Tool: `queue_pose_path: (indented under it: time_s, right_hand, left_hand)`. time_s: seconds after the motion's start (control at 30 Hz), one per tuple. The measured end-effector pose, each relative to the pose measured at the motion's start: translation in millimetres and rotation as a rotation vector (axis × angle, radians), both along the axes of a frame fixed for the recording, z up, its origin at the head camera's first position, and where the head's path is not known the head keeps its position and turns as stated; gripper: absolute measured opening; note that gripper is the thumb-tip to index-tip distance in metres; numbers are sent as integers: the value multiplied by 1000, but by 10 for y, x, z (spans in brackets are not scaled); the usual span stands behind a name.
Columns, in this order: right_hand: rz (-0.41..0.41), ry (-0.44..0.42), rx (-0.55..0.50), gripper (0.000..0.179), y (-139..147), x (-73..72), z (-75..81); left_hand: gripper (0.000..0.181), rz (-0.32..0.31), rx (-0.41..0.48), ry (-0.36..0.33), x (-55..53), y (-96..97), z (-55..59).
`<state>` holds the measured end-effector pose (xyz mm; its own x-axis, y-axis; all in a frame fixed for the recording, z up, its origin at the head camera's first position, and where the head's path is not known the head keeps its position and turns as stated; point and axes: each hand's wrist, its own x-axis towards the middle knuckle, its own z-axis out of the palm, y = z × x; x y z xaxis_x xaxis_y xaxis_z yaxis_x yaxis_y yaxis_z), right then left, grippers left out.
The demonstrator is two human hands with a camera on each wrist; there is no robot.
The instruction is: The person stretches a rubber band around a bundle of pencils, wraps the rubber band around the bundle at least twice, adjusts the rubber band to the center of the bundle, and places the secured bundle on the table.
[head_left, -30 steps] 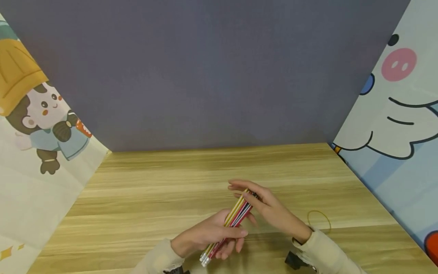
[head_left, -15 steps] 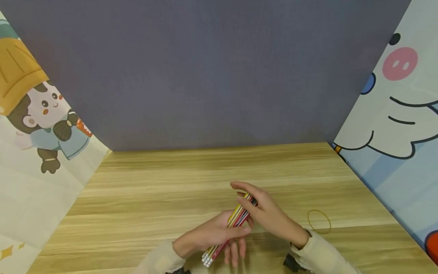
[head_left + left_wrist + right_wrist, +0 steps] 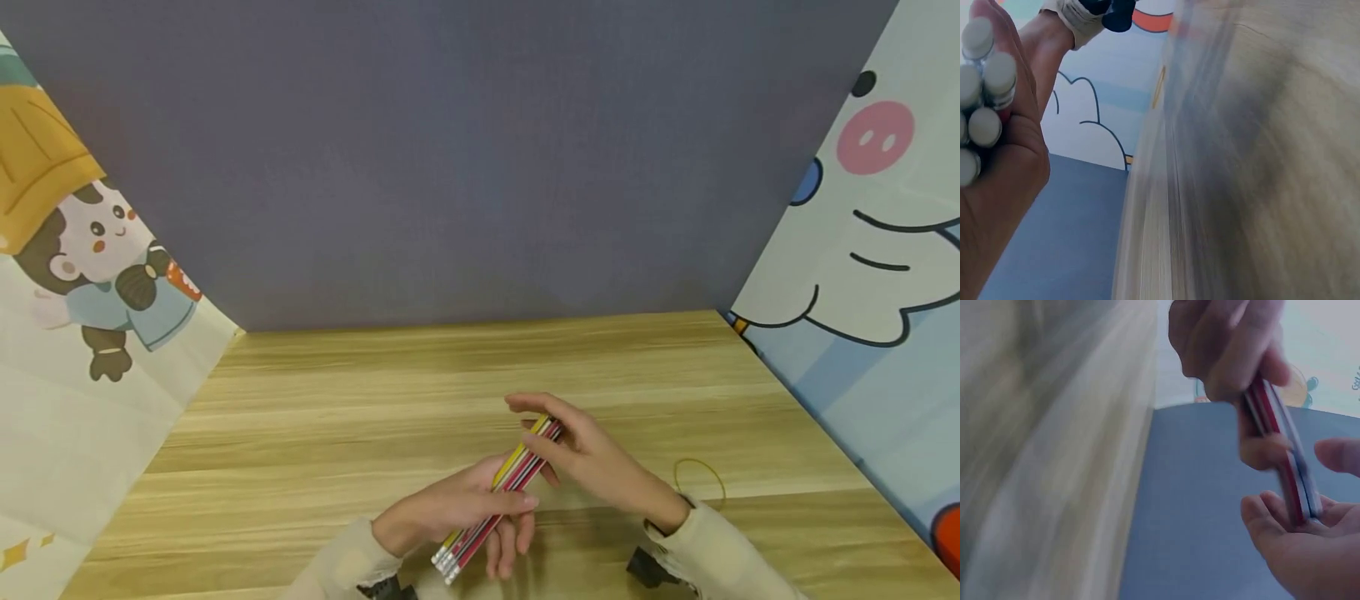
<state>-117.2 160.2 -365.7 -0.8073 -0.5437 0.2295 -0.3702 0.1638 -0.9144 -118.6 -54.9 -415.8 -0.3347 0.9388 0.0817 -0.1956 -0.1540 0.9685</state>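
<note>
Working above wood-grain tabletop point(image 3: 337, 404). Cupping right hand point(image 3: 600, 467) loosely, with palm against far ends of pencil bundle point(image 3: 517, 473). Holding bundle aslant in left hand point(image 3: 465, 507), thumb across. Noting rubber band point(image 3: 700, 462) lying near right sleeve point(image 3: 720, 550). Since half a second ago, shifting eraser ends point(image 3: 446, 565) slightly leftward, apparently adjusting alignment.

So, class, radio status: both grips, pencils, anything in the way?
Left grip around eraser-tipped pencils; right grip at their far ends. Pencils bundled, slanted. Yellow rubber band off right, nothing visibly blocking.
</note>
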Motion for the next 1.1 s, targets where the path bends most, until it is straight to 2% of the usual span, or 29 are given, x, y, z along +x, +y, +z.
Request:
queue_pose_path:
  time_s: [0.17, 0.33, 0.5, 0.57, 0.67, 0.77, 0.9, 0.97, 1.03, 1.1]
  right_hand:
    - [-86, 102, 43, 47, 179, -16, 43]
    - [-211, 169, 150, 49, 469, 18, -47]
    - [-333, 111, 359, 52, 879, 75, -189]
    - [-366, 95, 458, 53, 1075, 68, -247]
    - [-403, 134, 598, 48, 1376, 21, -354]
    - [-413, 134, 689, 47, 1642, -30, -444]
    - [-368, 33, 761, 55, 1899, -62, -519]
    - [-353, 12, 787, 55, 1973, -71, -545]
    - [-356, 15, 818, 50, 2008, -80, -564]
    - [-381, 44, 841, 35, 2016, -84, -583]
  left_hand:
    - [37, 71, 0, -48, -32, 22, -41]
    - [36, 175, -31, -91, -39, -3, -35]
    - [38, 258, -24, -122, -36, -47, -36]
    - [38, 270, -22, -127, -41, -57, -44]
    - [38, 276, -19, -136, -51, -56, -54]
    - [38, 275, -18, -151, -57, -48, -53]
    - [39, 267, -15, -155, -54, -40, -38]
    - [39, 265, -16, -149, -49, -38, -30]
    - [39, 262, -18, -146, -44, -34, -23]
    - [39, 258, -24, -145, -39, -31, -15]
